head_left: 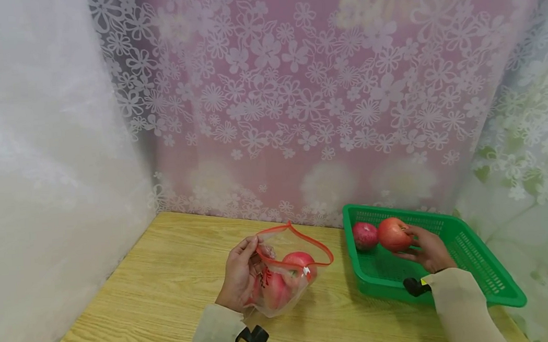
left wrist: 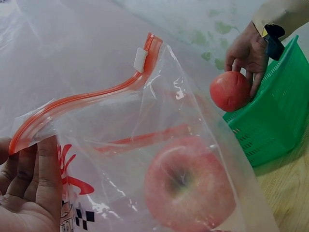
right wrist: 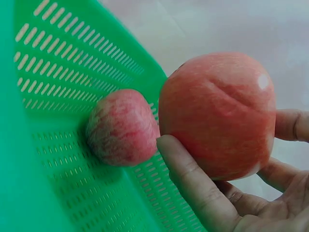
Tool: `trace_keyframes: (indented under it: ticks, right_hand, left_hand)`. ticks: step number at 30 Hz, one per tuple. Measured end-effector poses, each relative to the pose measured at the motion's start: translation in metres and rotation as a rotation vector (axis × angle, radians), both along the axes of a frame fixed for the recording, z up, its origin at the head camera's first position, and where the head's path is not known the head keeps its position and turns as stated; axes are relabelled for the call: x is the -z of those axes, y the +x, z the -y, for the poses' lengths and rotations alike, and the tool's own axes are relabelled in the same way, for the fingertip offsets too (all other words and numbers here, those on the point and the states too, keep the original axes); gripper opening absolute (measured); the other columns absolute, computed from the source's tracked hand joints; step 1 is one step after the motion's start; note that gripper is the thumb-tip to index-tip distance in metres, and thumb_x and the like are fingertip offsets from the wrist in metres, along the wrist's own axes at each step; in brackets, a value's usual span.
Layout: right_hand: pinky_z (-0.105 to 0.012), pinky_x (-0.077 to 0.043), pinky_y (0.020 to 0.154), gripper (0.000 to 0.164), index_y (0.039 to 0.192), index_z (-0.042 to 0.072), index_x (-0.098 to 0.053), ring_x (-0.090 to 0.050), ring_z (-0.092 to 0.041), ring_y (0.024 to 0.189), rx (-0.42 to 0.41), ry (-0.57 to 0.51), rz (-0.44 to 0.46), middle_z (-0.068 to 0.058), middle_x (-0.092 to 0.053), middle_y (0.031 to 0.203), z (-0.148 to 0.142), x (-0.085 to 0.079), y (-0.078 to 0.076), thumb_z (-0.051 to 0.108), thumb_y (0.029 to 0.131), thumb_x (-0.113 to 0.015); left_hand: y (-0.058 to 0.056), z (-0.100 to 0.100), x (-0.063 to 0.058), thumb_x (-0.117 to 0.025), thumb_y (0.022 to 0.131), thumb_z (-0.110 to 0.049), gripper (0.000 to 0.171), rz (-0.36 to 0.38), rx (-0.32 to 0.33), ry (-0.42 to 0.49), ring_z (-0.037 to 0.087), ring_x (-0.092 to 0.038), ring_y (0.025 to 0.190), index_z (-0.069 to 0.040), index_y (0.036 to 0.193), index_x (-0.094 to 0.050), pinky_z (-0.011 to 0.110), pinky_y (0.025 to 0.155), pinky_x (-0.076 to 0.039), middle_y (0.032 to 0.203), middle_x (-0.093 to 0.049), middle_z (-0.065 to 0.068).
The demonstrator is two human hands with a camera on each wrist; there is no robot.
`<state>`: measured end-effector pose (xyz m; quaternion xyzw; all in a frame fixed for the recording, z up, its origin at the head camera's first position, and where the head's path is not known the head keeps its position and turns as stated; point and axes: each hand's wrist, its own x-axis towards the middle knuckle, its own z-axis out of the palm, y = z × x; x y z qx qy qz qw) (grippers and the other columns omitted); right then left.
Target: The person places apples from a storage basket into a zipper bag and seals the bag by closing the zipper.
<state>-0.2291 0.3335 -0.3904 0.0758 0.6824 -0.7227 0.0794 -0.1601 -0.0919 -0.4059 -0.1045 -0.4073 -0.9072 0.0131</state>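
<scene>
My left hand (head_left: 239,275) pinches the rim of a clear zip bag (left wrist: 116,121) with a red zip strip and a white slider (left wrist: 140,60). Inside the bag lie several red apples (head_left: 276,291), one of them showing its hollow end in the left wrist view. Over the green basket (head_left: 389,285), my right hand (head_left: 427,248) grips a red apple (right wrist: 217,116) between thumb and fingers, lifted off the basket floor. Another, darker red apple (right wrist: 123,128) rests in the basket's left corner. Part of the left palm is cut off in its wrist view.
A wooden table (head_left: 168,282) carries the bag and the basket. Behind it hangs a pink flowered curtain (head_left: 298,112), with a pale sheet (head_left: 54,127) on the left and a flowered sheet (head_left: 543,175) on the right. The basket has slotted sides and stands at the table's right.
</scene>
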Motion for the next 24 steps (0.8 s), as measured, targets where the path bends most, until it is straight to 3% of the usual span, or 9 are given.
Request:
trace_keyframes:
  ticks: [12, 20, 24]
  right_hand:
    - [-0.05, -0.049, 0.092, 0.07, 0.152, -0.001, -0.006, -0.064, -0.01, 0.089, -0.063, 0.05, -0.086, -0.021, -0.017, 0.149, 0.012, -0.006, 0.014, 0.03, 0.103, -0.045]
    - [-0.046, -0.052, 0.089, 0.07, 0.153, 0.002, -0.011, -0.064, -0.008, 0.093, -0.084, 0.042, -0.111, -0.009, -0.037, 0.136, 0.023, -0.013, 0.027, 0.031, 0.102, -0.048]
    - [-0.046, -0.052, 0.09, 0.072, 0.154, 0.002, -0.009, -0.063, -0.006, 0.095, -0.105, 0.028, -0.133, -0.004, -0.037, 0.135, 0.032, -0.02, 0.031, 0.031, 0.102, -0.049]
  left_hand:
    - [0.001, 0.0, -0.001, -0.047, 0.103, -0.018, 0.019, 0.015, -0.009, -0.006, 0.012, -0.067, 0.075, -0.01, 0.093, -0.062, 0.025, 0.072, -0.056, 0.079, -0.069, 0.0]
    - [0.002, -0.001, -0.001, -0.048, 0.103, -0.018, 0.019, 0.044, -0.012, -0.001, 0.012, -0.067, 0.074, -0.01, 0.093, -0.062, 0.026, 0.072, -0.056, 0.079, -0.069, 0.0]
    - [0.002, -0.002, -0.002, -0.048, 0.102, -0.019, 0.019, 0.045, -0.009, 0.001, 0.011, -0.067, 0.074, -0.01, 0.094, -0.062, 0.025, 0.072, -0.056, 0.079, -0.069, -0.001]
